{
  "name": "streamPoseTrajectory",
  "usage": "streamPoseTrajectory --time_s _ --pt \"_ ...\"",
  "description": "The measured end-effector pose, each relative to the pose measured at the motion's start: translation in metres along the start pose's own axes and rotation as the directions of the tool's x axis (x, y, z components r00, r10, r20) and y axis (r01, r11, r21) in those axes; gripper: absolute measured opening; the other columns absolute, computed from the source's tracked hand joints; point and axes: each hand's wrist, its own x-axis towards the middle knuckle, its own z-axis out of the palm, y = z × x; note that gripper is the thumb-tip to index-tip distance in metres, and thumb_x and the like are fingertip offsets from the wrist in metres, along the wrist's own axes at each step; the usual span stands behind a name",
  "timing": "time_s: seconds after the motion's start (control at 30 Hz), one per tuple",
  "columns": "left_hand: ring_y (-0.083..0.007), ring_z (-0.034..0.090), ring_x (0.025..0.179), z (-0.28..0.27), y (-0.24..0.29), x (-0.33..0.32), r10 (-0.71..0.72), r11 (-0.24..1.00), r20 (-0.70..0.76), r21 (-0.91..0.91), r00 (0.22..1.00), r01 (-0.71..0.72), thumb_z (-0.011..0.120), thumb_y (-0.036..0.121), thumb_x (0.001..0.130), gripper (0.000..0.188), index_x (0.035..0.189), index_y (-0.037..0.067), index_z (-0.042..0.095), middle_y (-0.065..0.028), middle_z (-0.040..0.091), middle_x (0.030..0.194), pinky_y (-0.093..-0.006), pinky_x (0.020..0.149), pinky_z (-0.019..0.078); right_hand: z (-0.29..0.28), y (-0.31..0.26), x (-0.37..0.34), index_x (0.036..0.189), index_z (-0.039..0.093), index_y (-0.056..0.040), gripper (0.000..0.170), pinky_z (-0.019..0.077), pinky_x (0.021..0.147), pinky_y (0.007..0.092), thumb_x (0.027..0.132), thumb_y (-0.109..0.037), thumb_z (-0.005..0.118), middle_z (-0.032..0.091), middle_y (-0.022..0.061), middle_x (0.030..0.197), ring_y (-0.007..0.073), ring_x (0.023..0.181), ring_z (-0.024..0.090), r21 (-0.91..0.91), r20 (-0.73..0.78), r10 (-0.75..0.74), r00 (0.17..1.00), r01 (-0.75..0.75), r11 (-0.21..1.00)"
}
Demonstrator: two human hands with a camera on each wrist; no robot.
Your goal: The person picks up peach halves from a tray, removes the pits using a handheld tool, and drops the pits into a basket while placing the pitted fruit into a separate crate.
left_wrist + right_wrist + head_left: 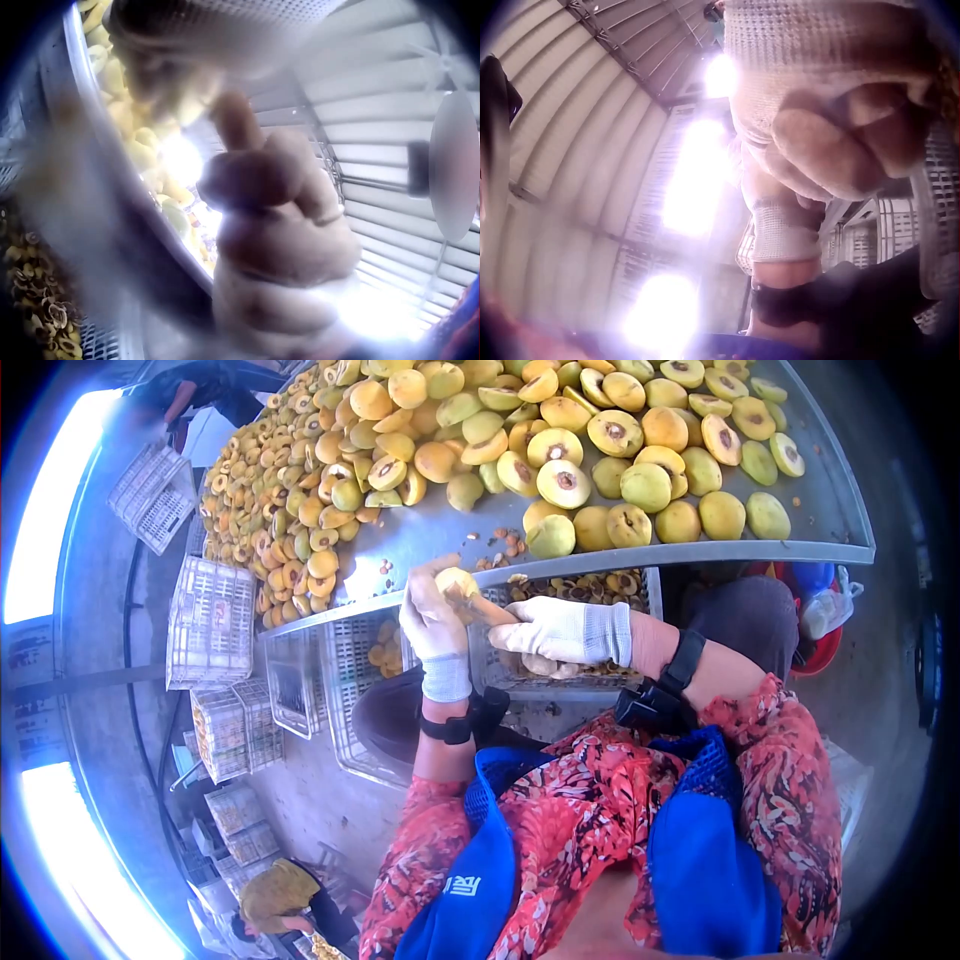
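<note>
In the head view, my gloved left hand (430, 625) holds a yellow peach half (457, 581) at the front edge of the metal table (440, 540). My gloved right hand (560, 630) grips a tool by its wooden handle (492, 611), which points at the fruit. The tool's far end is hidden at the peach. In the left wrist view, the right hand's curled fingers (259, 180) wrap the handle (236, 120), close under the blurred left hand (172, 45). From the right wrist, the right glove (810, 112) fills the upper right.
Many peach halves (560, 484), some with brown centres, are heaped across the table. Below its edge stands a crate of dark scraps (590, 588). White plastic crates (212, 622) are stacked at left. A red bucket (822, 650) stands at right. Another person (280, 900) is at lower left.
</note>
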Motion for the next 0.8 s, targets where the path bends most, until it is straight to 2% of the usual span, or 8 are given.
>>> streamPoseTrajectory --time_s 0.13,0.2,0.3,0.47,0.6,0.67,0.73,0.8 --pt "-0.0152 0.061 0.078 -0.009 -0.002 -0.005 -0.191 0.980 0.069 -0.034 0.979 0.194 0.033 0.050 0.100 0.060 0.100 0.000 0.065 -0.0091 0.066 0.086 -0.0271 0.069 0.0502 -0.007 0.003 0.002 0.098 0.052 -0.0050 0.036 0.0336 0.037 0.0253 0.094 -0.041 0.054 0.046 -0.0004 0.056 0.0101 0.041 0.042 -0.304 -0.038 0.013 0.999 -0.024 0.952" --pt "-0.0160 0.062 0.074 -0.017 -0.002 -0.005 -0.228 0.971 0.338 0.014 0.913 0.237 0.035 0.053 0.098 0.062 0.099 -0.002 0.065 -0.0099 0.066 0.081 -0.0263 0.065 0.0501 -0.010 0.006 0.000 0.097 0.053 -0.0050 0.036 0.0310 0.035 0.0245 0.094 -0.041 0.054 0.044 -0.0015 0.055 0.0086 0.040 0.040 -0.498 -0.082 -0.004 0.997 -0.038 0.867" --pt "-0.0165 0.062 0.070 -0.019 0.003 -0.007 -0.226 0.951 0.398 -0.107 0.889 0.290 0.030 0.055 0.099 0.067 0.096 -0.003 0.064 -0.0112 0.066 0.079 -0.0262 0.062 0.0496 -0.012 0.010 -0.005 0.093 0.054 -0.0028 0.037 0.0227 0.033 0.0225 0.095 -0.040 0.053 0.037 -0.0044 0.051 0.0052 0.036 0.031 0.149 0.285 0.108 0.952 -0.156 0.976" --pt "-0.0169 0.060 0.067 -0.011 0.020 -0.014 -0.344 0.856 0.302 -0.288 0.889 0.429 0.024 0.054 0.100 0.070 0.099 -0.004 0.063 -0.0124 0.066 0.080 -0.0262 0.063 0.0492 0.013 0.011 -0.010 0.092 0.054 -0.0017 0.035 0.0201 0.034 0.0204 0.098 -0.036 0.051 0.032 -0.0083 0.053 0.0022 0.039 0.026 0.216 0.258 0.008 0.966 -0.065 0.974" --pt "-0.0172 0.057 0.061 -0.001 0.018 -0.023 -0.242 0.932 0.043 -0.267 0.969 0.245 0.025 0.053 0.100 0.066 0.105 -0.003 0.060 -0.0145 0.066 0.081 -0.0274 0.058 0.0479 0.017 0.022 -0.006 0.092 0.054 -0.0015 0.034 0.0219 0.034 0.0206 0.098 -0.035 0.050 0.032 -0.0059 0.052 0.0040 0.038 0.027 0.203 0.183 -0.004 0.983 -0.034 0.979" --pt "-0.0166 0.053 0.053 0.003 0.024 -0.023 -0.461 0.734 0.055 -0.537 0.885 0.416 0.028 0.055 0.098 0.065 0.109 -0.001 0.058 -0.0134 0.065 0.082 -0.0266 0.047 0.0432 0.016 0.028 -0.006 0.091 0.055 -0.0016 0.035 0.0223 0.034 0.0210 0.098 -0.035 0.050 0.034 -0.0048 0.052 0.0046 0.038 0.028 0.423 0.284 -0.075 0.956 -0.055 0.905" --pt "-0.0159 0.050 0.050 -0.005 0.018 -0.016 -0.537 0.673 0.019 -0.593 0.844 0.442 0.029 0.057 0.097 0.064 0.111 0.001 0.058 -0.0128 0.065 0.083 -0.0256 0.043 0.0398 0.016 0.026 -0.012 0.090 0.056 -0.0038 0.034 0.0223 0.034 0.0214 0.098 -0.036 0.048 0.038 -0.0040 0.053 0.0038 0.039 0.030 0.359 0.279 -0.058 0.958 -0.049 0.932" --pt "-0.0136 0.046 0.045 -0.027 0.001 0.002 -0.667 0.495 -0.005 -0.750 0.745 0.438 0.032 0.057 0.096 0.060 0.115 0.006 0.057 -0.0113 0.065 0.087 -0.0221 0.036 0.0323 0.017 0.022 -0.026 0.097 0.058 -0.0037 0.036 0.0325 0.037 0.0251 0.098 -0.038 0.047 0.044 -0.0009 0.055 0.0074 0.043 0.041 -0.168 0.147 0.048 0.988 -0.023 0.985"
